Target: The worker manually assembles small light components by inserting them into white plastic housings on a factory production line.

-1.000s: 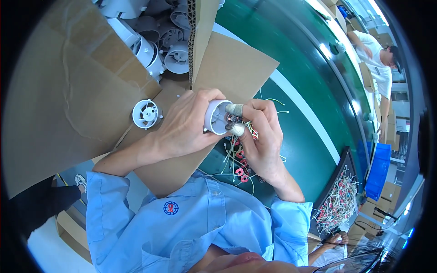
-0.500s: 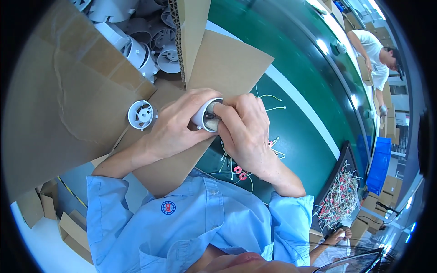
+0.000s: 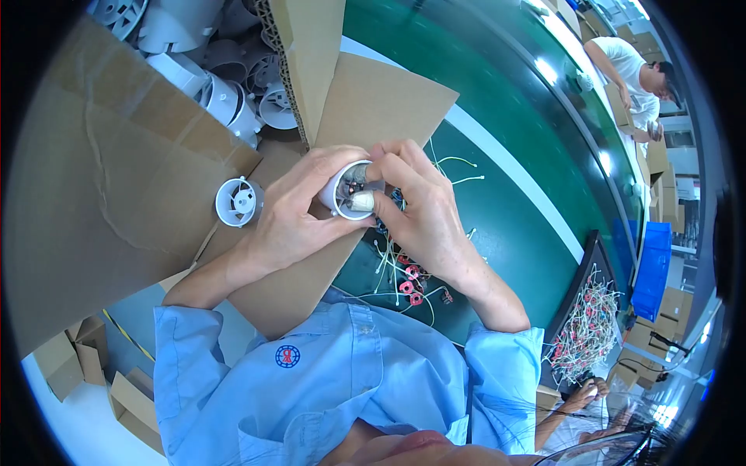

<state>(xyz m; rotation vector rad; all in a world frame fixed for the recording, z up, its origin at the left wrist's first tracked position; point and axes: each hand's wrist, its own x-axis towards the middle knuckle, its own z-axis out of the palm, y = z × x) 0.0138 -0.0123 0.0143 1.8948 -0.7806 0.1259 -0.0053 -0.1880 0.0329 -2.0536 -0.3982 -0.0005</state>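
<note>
My left hand (image 3: 299, 203) is wrapped round a white plastic cylindrical housing (image 3: 332, 203), its open mouth tilted to the right. My right hand (image 3: 423, 206) has thumb and index finger, both in pale finger covers, inside that mouth. Between those fingertips a small dark part with bits of colour (image 3: 354, 188) shows; most of it is hidden. Below my right hand, a heap of thin pale wires with small pink-red parts (image 3: 407, 287) lies on the green surface. Left of my left forearm, a second white housing (image 3: 238, 202) with a spoked hub rests on cardboard.
An open cardboard box (image 3: 148, 175) at the left holds several white housings (image 3: 221, 97). Its flap (image 3: 388, 97) overhangs the green work surface (image 3: 509, 206). At the right stand a black tray (image 3: 594, 252) of tangled wires and a blue bin (image 3: 651, 268). Another person (image 3: 633, 78) works across the line.
My right thumb and index finger have spread apart inside the housing's mouth, exposing the small part within. My left hand keeps its hold. The whole view has shifted slightly.
</note>
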